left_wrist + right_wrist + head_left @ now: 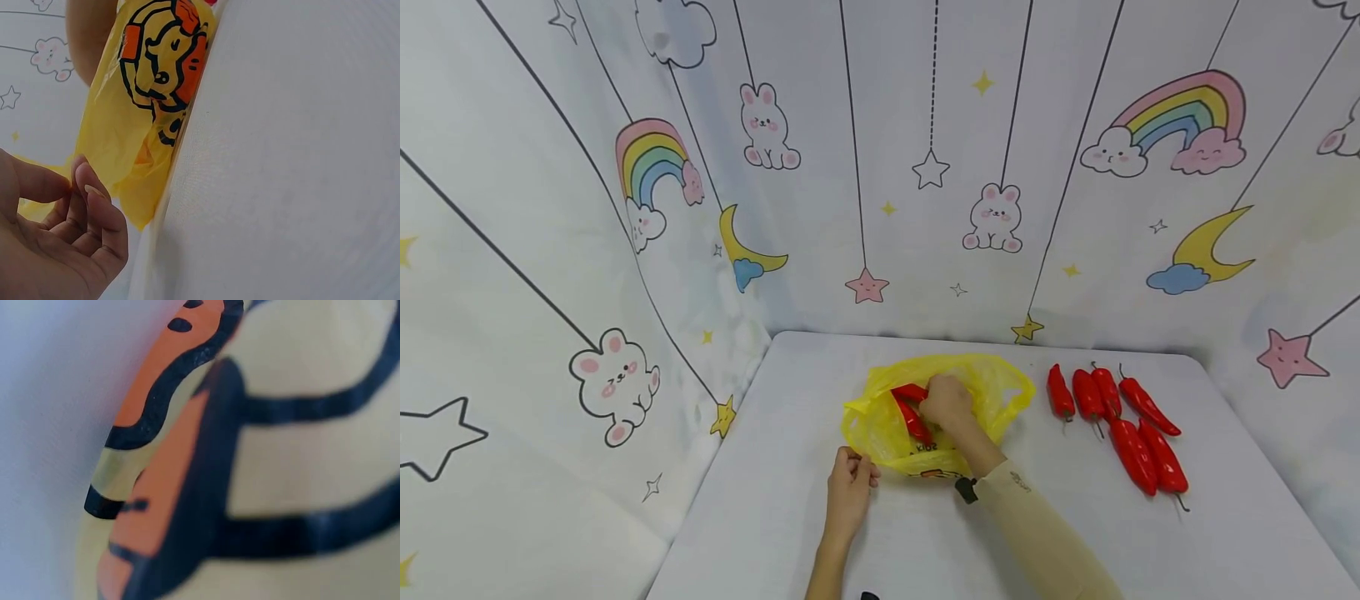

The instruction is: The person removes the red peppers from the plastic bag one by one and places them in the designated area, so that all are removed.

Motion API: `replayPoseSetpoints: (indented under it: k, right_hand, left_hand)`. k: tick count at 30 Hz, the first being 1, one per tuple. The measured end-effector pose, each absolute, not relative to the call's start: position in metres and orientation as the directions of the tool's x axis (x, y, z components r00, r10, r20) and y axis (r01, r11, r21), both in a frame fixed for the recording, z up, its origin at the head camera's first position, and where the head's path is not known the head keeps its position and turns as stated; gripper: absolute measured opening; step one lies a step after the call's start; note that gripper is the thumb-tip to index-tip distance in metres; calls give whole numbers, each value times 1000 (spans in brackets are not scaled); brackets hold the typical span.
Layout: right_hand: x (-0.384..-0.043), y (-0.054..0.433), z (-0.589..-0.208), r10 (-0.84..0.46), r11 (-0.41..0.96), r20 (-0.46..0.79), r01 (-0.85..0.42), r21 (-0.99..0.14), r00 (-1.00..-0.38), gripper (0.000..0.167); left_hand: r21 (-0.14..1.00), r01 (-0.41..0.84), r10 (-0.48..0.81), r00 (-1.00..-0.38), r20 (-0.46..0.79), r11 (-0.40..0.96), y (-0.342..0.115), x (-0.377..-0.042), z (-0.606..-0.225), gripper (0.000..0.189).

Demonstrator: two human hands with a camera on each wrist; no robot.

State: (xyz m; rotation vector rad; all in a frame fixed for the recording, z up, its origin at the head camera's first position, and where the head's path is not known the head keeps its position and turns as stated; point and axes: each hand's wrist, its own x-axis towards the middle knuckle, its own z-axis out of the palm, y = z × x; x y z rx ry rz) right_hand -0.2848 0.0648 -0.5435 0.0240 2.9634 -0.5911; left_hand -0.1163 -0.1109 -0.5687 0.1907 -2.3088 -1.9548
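Observation:
A yellow plastic bag (880,433) with a black and orange cartoon print lies on the table, its mouth spread wide. At its near left edge, my left hand (852,482) pinches the plastic between thumb and fingertips; the left wrist view shows this hand (69,231) beside the printed bag (112,125). My right hand (949,404) reaches into the mouth, fingers curled at the end of a red pepper (910,391). Another red pepper (914,423) lies inside just below it. In the right wrist view the bag's print (181,481) fills most of the picture and hides the hand.
Several red peppers lie on the white table (760,517) right of the bag: a row at the back, including one pepper (1060,392), and a pair nearer, including another pepper (1133,457). A white cartoon-printed curtain (820,208) stands behind the table and along its sides.

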Motion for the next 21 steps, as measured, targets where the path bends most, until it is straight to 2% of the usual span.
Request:
replayPoseSetpoints:
  k: [6,16,21]
  right_hand:
    - [-283,69,-538,-2,937,-121,40,-346,-993,13]
    - [-281,78,-526,-18,915,-96,22,-403,-995,27]
    - [-278,83,-517,-24,912,-96,18,-410,-995,17]
  left_hand:
    - [985,-14,-197,-980,21,172,-112,-124,-592,15]
    - [988,15,-186,-982,43,151,-115,-124,-593,17]
    - [983,13,-181,-982,46,181,-115,-125,-594,13]
